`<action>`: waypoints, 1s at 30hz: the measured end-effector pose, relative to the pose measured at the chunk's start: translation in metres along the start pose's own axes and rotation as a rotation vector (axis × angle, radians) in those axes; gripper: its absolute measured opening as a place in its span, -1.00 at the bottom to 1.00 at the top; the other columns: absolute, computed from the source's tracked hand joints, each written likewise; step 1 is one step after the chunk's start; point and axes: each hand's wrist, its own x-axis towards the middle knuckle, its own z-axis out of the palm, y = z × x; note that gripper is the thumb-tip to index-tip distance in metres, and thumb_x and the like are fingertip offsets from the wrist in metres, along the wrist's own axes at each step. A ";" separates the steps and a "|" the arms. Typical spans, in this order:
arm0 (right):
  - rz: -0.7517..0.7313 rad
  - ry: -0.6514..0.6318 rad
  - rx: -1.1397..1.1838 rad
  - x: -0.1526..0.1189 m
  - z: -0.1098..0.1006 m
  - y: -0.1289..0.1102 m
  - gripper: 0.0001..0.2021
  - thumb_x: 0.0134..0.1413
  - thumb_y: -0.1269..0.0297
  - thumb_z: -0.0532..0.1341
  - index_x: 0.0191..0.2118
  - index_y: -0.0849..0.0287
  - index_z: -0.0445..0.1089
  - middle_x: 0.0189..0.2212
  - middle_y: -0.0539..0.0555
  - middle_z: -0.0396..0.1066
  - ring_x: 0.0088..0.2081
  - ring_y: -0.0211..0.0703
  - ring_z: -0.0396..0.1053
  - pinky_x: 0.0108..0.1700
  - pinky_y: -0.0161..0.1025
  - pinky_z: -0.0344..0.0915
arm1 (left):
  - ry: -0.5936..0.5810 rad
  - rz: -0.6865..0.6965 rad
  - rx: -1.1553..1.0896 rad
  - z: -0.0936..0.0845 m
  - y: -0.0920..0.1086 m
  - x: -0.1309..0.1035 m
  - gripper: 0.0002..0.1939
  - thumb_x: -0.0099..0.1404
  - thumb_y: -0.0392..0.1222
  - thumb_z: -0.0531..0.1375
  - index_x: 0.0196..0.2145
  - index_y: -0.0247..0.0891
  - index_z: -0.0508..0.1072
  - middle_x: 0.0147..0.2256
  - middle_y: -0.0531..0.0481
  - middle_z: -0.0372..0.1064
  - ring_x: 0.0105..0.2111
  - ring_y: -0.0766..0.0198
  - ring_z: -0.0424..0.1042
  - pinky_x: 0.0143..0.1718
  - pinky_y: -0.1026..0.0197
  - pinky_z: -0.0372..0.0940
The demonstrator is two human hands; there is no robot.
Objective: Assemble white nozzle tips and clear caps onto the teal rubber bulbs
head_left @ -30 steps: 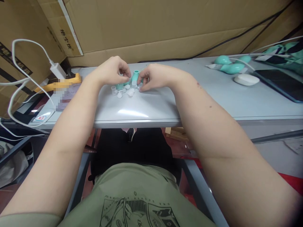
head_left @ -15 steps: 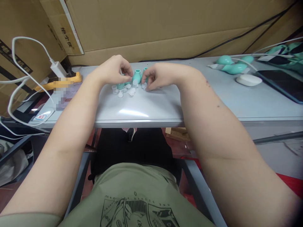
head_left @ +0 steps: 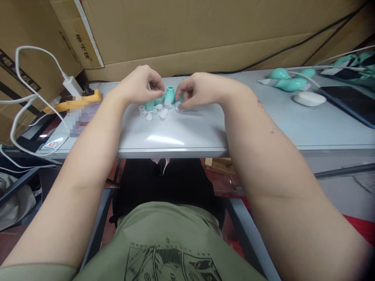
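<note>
A teal bottle-shaped piece (head_left: 170,95) stands upright at the back of the grey table, between my hands. My left hand (head_left: 148,86) is at its left, fingers curled and apart, with nothing visible between the fingertips. My right hand (head_left: 193,91) is on the other side, thumb and fingers apart, beside another teal piece that it partly hides. In front lie several small clear and white plastic parts, among them a clear cup (head_left: 142,111) and a white piece (head_left: 163,113). More teal shows under my left hand.
At the right are teal rounded pieces (head_left: 290,84), a white oval object (head_left: 309,98) and a dark tablet-like device (head_left: 351,103). At the left are a yellow tool (head_left: 95,95), white cables and a white plug (head_left: 72,86). Cardboard (head_left: 175,35) stands behind the table.
My right hand has lifted slightly and shifted a little. The small clear part near its fingertips sits slightly further left. My left hand has barely moved.
</note>
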 end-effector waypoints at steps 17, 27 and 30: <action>-0.405 0.209 -0.255 0.026 0.066 -0.018 -0.85 0.46 0.30 0.50 0.02 0.07 0.85 0.05 0.23 0.60 0.23 0.48 0.46 0.22 0.20 0.38 | 0.163 0.086 0.069 0.002 -0.028 0.013 -0.87 0.17 -0.02 0.38 -0.40 0.17 0.80 -0.26 -0.04 0.80 -0.20 -0.20 0.65 -0.02 -0.20 0.51; -0.388 0.239 -0.329 0.033 0.078 -0.023 -0.87 0.47 0.34 0.43 -0.01 0.18 0.77 0.03 0.31 0.61 0.22 0.58 0.45 0.29 0.37 0.43 | 0.099 0.100 0.147 -0.007 -0.019 0.013 -0.86 0.06 0.00 0.35 -0.41 0.14 0.75 -0.23 -0.07 0.81 -0.23 -0.17 0.60 -0.11 -0.18 0.42; -0.395 0.234 -0.330 0.034 0.079 -0.022 -0.89 0.49 0.32 0.45 -0.01 0.16 0.77 0.05 0.31 0.61 0.23 0.60 0.44 0.31 0.40 0.40 | 0.109 0.116 0.134 -0.005 -0.022 0.015 -0.87 0.05 0.00 0.35 -0.43 0.13 0.73 -0.26 -0.08 0.78 -0.27 -0.14 0.56 -0.14 -0.17 0.37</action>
